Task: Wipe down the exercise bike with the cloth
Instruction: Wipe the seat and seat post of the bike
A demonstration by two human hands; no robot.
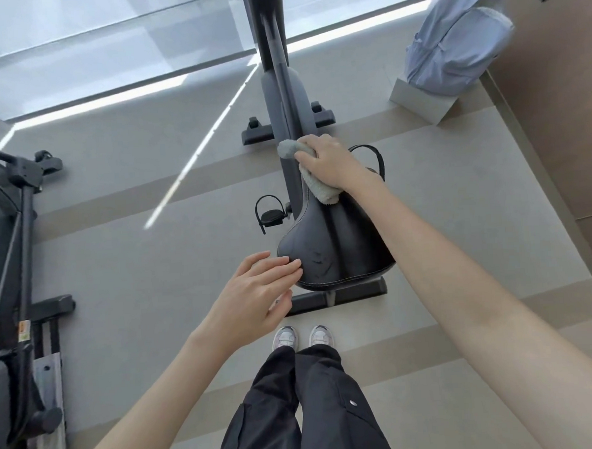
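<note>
We look down on a pale grey floor (118,268) crossed by darker bands, with a strip of window glass (106,38) along its far edge and a brown wall (556,107) on the right. In the middle stands the exercise bike (281,98), dark grey, its frame running away from us toward the glass, its front foot bar (259,135) far and its rear foot bar (353,291) near. At the left edge we see part of a second dark machine (10,239). Far right, a light blue backpack (456,40) sits on a grey block (418,104) by the wall. At the bottom, a person's black trousers (308,412) fill the near centre. The bike's black saddle (337,246) lies broad end toward us, narrow nose pointing away. Of the two hands, the right hand (329,164) reaches out over the saddle's nose with its fingers curled round the cloth (320,192), a grey fluffy piece that is bunched under the palm; one end pokes out to the left against the frame, and the other hangs onto the saddle's narrow end. The left hand (253,291) holds nothing: its fingers are straight and close together, and their tips touch the near left edge of the saddle. A black pedal (270,217) with a strap sticks out to the left of the saddle. Just near of the rear foot bar we see a pair of pale shoes (287,338).
</note>
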